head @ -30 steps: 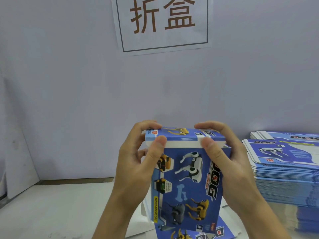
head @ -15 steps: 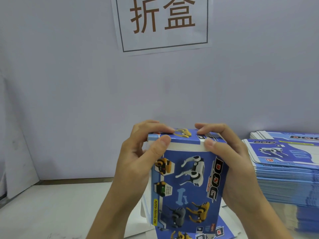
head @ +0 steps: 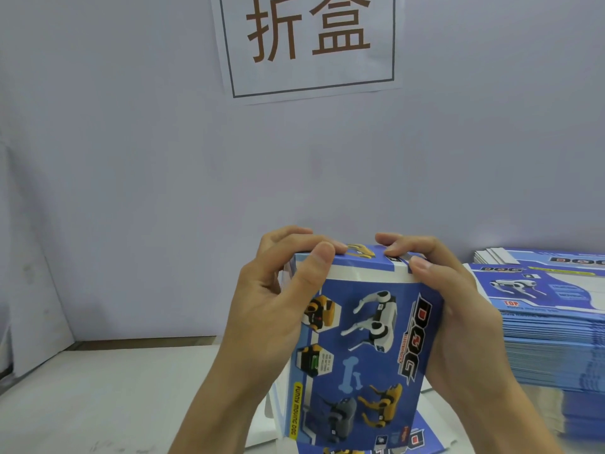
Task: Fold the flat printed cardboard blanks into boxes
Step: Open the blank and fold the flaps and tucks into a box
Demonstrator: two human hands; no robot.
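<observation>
**Box Top Is Pressed Shut**

The box [head: 363, 348] is gripped by both hands near its top. The left hand [head: 278, 306] is curled round the left corner, thumb on the front edge. The right hand [head: 458, 309] is curled round the right corner. The top flap [head: 360, 257] is pressed down by the fingers. The box is held upright above the table [head: 114, 388], over a flat blank [head: 415, 444].

The card is judged light and thin, and easily dented. It is best held at the corners.

A stack of blanks [head: 550, 326] is seen to the right, well apart. Farther back, a paper sign [head: 307, 44] is stuck on the wall. Nothing is seen in the way.
</observation>
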